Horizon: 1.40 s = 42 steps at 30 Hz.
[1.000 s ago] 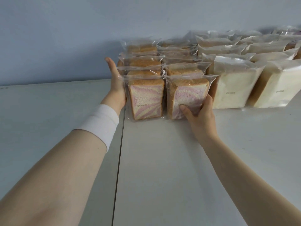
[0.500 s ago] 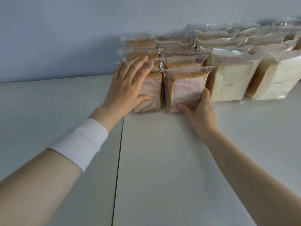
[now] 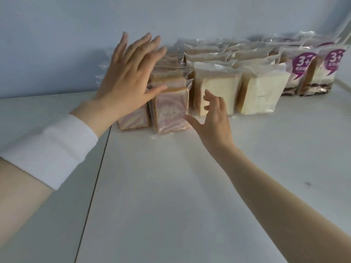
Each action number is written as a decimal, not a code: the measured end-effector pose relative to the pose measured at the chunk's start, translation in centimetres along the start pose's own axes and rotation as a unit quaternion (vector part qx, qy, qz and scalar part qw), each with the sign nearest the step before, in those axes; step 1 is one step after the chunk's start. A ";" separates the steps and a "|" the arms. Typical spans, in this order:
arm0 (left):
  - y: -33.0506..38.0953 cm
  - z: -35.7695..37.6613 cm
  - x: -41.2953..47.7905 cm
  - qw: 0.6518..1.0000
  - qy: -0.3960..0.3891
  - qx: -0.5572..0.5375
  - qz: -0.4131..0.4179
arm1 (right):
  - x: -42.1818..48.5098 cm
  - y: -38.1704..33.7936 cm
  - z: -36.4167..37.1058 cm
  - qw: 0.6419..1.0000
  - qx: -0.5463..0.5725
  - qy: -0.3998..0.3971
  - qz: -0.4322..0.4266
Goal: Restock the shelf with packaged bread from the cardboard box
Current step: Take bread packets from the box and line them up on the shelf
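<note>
1. packaged bread point(image 3: 235, 54) stands upright in rows along the back edge of the shelf point(image 3: 171, 186), against the wall point(image 3: 57, 44).
2. at the left end of the front row, the left swirl pack point(image 3: 133, 120) and the right swirl pack point(image 3: 171, 112) stand side by side. the white loaf packs point(image 3: 264, 93) are to their right, and the purple-label packs point(image 3: 302, 67) are towards the right edge.
3. your left hand point(image 3: 129, 78) is spread flat with straight fingers over the left swirl pack and grips nothing. motion blur hides whether it is touching.
4. your right hand point(image 3: 214, 120) is open, fingers loosely curved and thumb out. it is beside the right swirl pack and holds nothing.
5. a white wristband point(image 3: 51, 149) sits on your left wrist.
6. a dark seam point(image 3: 95, 186) runs front to back across the shelf.
</note>
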<state>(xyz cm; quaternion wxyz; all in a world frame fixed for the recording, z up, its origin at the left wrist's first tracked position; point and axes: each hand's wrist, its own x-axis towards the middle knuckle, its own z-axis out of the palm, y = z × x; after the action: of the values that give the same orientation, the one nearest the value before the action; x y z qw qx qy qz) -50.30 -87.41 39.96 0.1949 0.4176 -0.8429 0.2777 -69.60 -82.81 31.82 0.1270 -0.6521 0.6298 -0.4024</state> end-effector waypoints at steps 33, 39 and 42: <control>9.2 7.3 10.7 0.973 -0.228 0.003 -0.033 | 5.8 8.2 -0.7 0.991 -0.041 -0.059 0.117; 10.2 5.2 12.0 0.964 -0.255 -0.058 -0.043 | 2.7 10.9 -7.4 1.000 0.013 -0.020 -0.017; 13.4 4.7 14.9 0.973 -0.206 -0.102 -0.015 | 2.1 14.4 -11.6 0.996 0.022 0.087 0.016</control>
<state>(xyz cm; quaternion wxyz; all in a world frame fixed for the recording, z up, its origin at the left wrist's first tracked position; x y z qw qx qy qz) -70.19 -92.54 40.60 0.0630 0.4564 -0.8824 0.0954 -88.11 -83.34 30.40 0.0926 -0.6011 0.6401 -0.4694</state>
